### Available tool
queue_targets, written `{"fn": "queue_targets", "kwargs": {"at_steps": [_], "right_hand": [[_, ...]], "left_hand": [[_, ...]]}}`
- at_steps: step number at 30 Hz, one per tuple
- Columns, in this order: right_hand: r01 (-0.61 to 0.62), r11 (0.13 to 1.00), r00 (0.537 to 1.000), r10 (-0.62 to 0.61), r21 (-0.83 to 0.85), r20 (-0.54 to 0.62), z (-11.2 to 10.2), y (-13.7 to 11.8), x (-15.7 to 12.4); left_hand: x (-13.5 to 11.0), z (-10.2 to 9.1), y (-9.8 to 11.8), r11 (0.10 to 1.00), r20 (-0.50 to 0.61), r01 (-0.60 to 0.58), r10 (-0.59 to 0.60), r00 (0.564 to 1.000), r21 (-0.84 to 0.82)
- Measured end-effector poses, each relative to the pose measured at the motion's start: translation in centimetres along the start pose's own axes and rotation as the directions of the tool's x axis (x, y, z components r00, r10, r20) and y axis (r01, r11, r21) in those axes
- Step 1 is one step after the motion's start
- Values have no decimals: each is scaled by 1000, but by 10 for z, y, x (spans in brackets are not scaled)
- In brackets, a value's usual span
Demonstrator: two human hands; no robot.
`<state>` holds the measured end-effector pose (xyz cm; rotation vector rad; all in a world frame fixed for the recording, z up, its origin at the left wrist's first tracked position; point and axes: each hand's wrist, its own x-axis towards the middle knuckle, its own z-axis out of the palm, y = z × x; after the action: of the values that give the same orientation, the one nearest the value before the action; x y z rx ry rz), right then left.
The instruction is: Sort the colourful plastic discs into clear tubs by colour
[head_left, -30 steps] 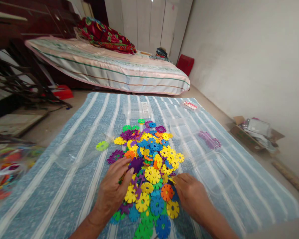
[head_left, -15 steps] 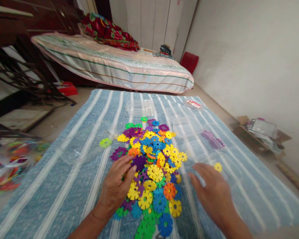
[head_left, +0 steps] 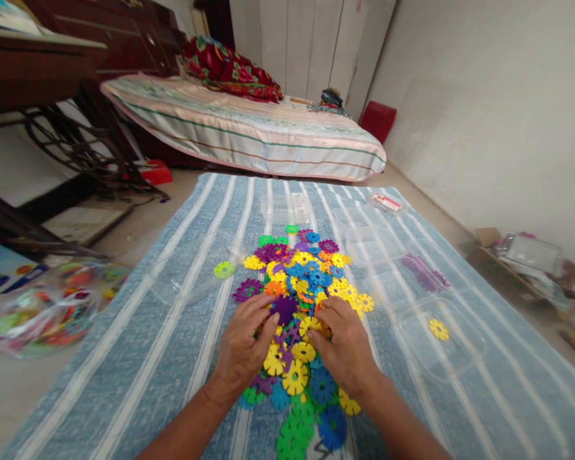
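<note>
A pile of flat plastic snowflake discs [head_left: 303,281] in yellow, blue, purple, green and orange lies on a blue striped cloth [head_left: 163,332]. My left hand [head_left: 246,348] rests palm down on the pile's left side, fingers together and slightly curled. My right hand [head_left: 342,345] lies on the pile's right side, its fingertips pinched on a yellow disc [head_left: 310,326]. One yellow disc [head_left: 438,329] sits alone in a clear plastic tray [head_left: 464,351] to the right. Purple discs [head_left: 424,271] lie in another clear tray further back.
A lone green disc [head_left: 223,269] lies left of the pile. More clear containers [head_left: 287,206] stand at the cloth's far end. A bag of coloured discs [head_left: 48,306] sits on the floor at left. A mattress [head_left: 249,131] lies beyond; a cardboard box [head_left: 522,268] stands by the right wall.
My right hand went right to the clear tray, left a yellow disc there, and has come back onto the pile. My left hand has stayed on the pile. The view has shifted left.
</note>
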<state>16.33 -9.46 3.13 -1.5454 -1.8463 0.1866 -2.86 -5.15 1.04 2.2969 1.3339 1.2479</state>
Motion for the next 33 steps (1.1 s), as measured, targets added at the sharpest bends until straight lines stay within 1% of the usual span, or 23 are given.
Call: {"fn": "queue_targets", "kwargs": {"at_steps": [2, 3, 5, 8, 10, 12, 13, 14, 15, 17, 18, 20, 21, 22, 24, 26, 28, 30, 31, 33], "right_hand": [[17, 998, 998, -13, 60, -69, -8, 1, 0], [22, 997, 995, -15, 71, -100, -15, 2, 0], [11, 999, 987, -4, 43, -163, -37, 7, -2], [-56, 990, 965, 21, -127, -263, -79, 25, -9], [-116, 948, 955, 23, -298, -297, -105, 42, -16], [-169, 877, 951, 26, -449, -308, -121, 55, -24], [-181, 851, 950, 21, -493, -312, -124, 59, -28], [-173, 843, 950, 7, -509, -312, -124, 60, -32], [-145, 857, 952, -15, -495, -305, -120, 58, -36], [-33, 919, 962, -78, -394, -261, -105, 45, -42], [45, 947, 971, -117, -318, -209, -95, 36, -44], [203, 967, 976, -213, -155, -47, -75, 14, -48], [267, 960, 963, -263, -86, 54, -66, 3, -49], [321, 946, 937, -313, -29, 155, -59, -6, -50], [403, 915, 862, -391, 34, 322, -49, -19, -51], [456, 889, 791, -430, 49, 435, -42, -26, -50], [494, 868, 738, -448, 47, 504, -36, -27, -49], [519, 854, 710, -461, 46, 532, -29, -25, -49], [530, 846, 704, -472, 50, 530, -25, -23, -49], [542, 839, 712, -491, 53, 502, -16, -20, -51]], "left_hand": [[0, 1, 0, 1000, -15, -7, 7, 1000, -5], [0, 1, 0, 1000, -22, -13, 13, 1000, -7], [0, 1, 0, 1000, -28, -29, 29, 999, -11], [1, 1, 0, 999, -34, -43, 43, 999, -10], [1, 1, 0, 999, -37, -41, 40, 999, -3], [1, 2, -1, 999, -29, -35, 36, 999, 4], [0, 2, -1, 999, -23, -32, 32, 999, 6], [0, 3, -1, 1000, -19, -28, 28, 999, 7], [1, 3, -1, 1000, -16, -24, 24, 1000, 6], [1, 3, -1, 1000, -17, -15, 15, 1000, 3], [1, 3, 0, 1000, -18, -10, 10, 1000, 0], [1, 3, 1, 1000, -15, 4, -5, 1000, -7], [1, 3, 2, 1000, -11, 14, -14, 1000, -10], [1, 3, 2, 1000, -8, 23, -23, 1000, -12], [1, 3, 3, 999, -5, 30, -30, 1000, -10], [1, 2, 4, 1000, -1, 19, -19, 1000, -1], [1, 1, 3, 1000, 4, 5, -5, 1000, 6], [2, 1, 2, 1000, 2, -6, 6, 1000, 10], [3, 1, 2, 1000, 1, -12, 12, 1000, 12], [3, 1, 0, 1000, -2, -27, 27, 1000, 16]]}}
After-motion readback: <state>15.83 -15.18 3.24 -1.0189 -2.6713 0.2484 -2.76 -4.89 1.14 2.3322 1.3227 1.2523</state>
